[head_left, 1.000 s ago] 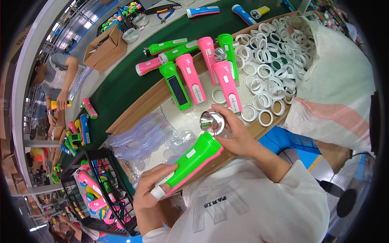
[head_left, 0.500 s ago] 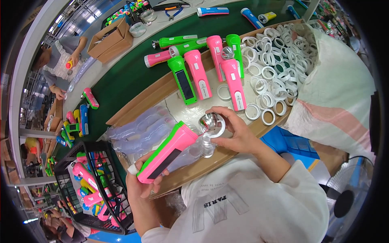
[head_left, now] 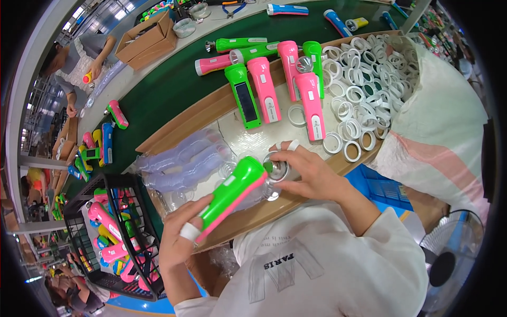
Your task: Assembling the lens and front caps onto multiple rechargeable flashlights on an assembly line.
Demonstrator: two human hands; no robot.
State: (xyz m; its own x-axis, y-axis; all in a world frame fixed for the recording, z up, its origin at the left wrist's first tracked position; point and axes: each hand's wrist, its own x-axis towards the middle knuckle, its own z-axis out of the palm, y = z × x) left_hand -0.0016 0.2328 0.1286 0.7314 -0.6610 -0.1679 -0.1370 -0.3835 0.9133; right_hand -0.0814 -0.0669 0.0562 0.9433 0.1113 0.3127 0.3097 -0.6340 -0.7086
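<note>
My left hand [head_left: 182,230] is wrapped round the lower end of a green and pink flashlight body [head_left: 232,190], which is tilted with its wide end up and to the right. A white band shows on one finger. At that wide end, my right hand [head_left: 314,174] pinches a shiny silver reflector [head_left: 275,170] by its rim, close to the body; whether they touch I cannot tell. White bands circle two of its fingers. Beneath both hands lie clear plastic lenses [head_left: 182,171] in long stacks. Beyond them stand pink flashlights [head_left: 310,108] and a green flashlight [head_left: 243,98] with a dark panel.
Many white rings [head_left: 364,95] fill the right of a cardboard tray [head_left: 185,119]. A white sack [head_left: 438,116] sits beside it, with a fan [head_left: 446,264] below. To the left stands a black crate [head_left: 113,238] of flashlights. A green belt [head_left: 153,111] runs behind; another person [head_left: 79,68] works across it.
My left hand has turned the flashlight body so its green side faces up. The right hand has brought the reflector, with its back turned toward the body, to the wide end.
</note>
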